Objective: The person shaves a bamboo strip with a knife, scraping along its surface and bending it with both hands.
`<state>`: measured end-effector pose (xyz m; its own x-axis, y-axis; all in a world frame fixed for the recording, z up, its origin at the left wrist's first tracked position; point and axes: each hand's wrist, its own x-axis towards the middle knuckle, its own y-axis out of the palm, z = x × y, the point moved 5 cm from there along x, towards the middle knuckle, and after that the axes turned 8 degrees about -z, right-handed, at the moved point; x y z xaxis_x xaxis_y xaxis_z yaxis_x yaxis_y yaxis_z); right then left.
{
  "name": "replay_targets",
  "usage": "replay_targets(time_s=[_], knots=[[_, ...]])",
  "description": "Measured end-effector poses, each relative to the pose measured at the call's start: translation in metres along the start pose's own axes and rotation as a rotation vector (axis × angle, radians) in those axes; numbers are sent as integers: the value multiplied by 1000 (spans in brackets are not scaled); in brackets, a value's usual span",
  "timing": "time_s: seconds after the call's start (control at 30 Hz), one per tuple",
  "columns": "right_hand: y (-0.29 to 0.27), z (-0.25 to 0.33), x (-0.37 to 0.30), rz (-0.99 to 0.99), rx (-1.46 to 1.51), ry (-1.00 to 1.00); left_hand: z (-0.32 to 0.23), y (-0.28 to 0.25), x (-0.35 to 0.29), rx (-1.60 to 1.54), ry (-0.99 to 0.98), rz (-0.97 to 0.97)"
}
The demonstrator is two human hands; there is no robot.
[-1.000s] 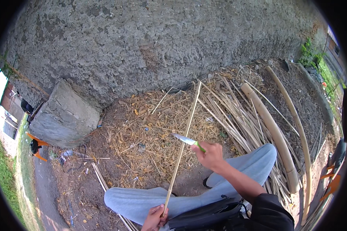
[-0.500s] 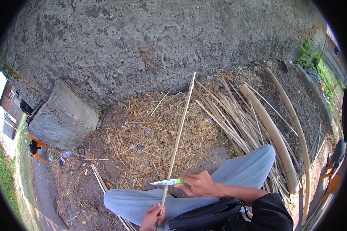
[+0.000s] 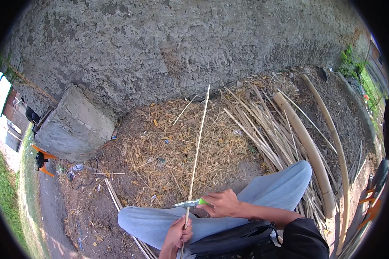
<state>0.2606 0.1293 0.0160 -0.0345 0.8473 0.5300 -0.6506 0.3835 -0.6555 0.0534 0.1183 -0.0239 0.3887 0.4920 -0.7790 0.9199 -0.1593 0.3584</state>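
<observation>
My left hand [image 3: 179, 232] is closed around the lower part of a long, thin bamboo strip [image 3: 199, 142], which rises away from me over my lap toward the wall. A knife [image 3: 202, 201] with a bright green handle is gripped in my right hand [image 3: 220, 203]. Its blade points left and lies across the strip, a little above my left hand. Blade and strip appear to touch where they cross. Both hands are above my crossed legs in light blue trousers.
Many split bamboo strips [image 3: 263, 125] lie piled at the right, beside a thick bamboo pole [image 3: 304, 151] and a thinner one [image 3: 328, 125]. Dry shavings [image 3: 160, 151] cover the ground ahead. A rough wall [image 3: 194, 43] and a concrete block [image 3: 75, 125] stand beyond.
My left hand has moved up and slightly right along my lap, closer to the knife. The strip's far end has shifted left, and the blade has turned more edge-on.
</observation>
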Motion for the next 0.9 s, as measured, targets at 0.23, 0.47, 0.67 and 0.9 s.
replay_targets(time_s=[0.23, 0.47, 0.67, 0.9], knots=[[-13, 9, 7, -115, 16, -26, -11, 8, 0, -18, 54, 50], [-19, 0, 13, -205, -9, 48, -13, 12, 7, -81, 26, 75], [-21, -22, 22, -200, -32, 147, -9, 12, 3, 52, 68, 29], [-28, -26, 29, -247, -28, 180, -2, 7, -4, 246, 166, -92]])
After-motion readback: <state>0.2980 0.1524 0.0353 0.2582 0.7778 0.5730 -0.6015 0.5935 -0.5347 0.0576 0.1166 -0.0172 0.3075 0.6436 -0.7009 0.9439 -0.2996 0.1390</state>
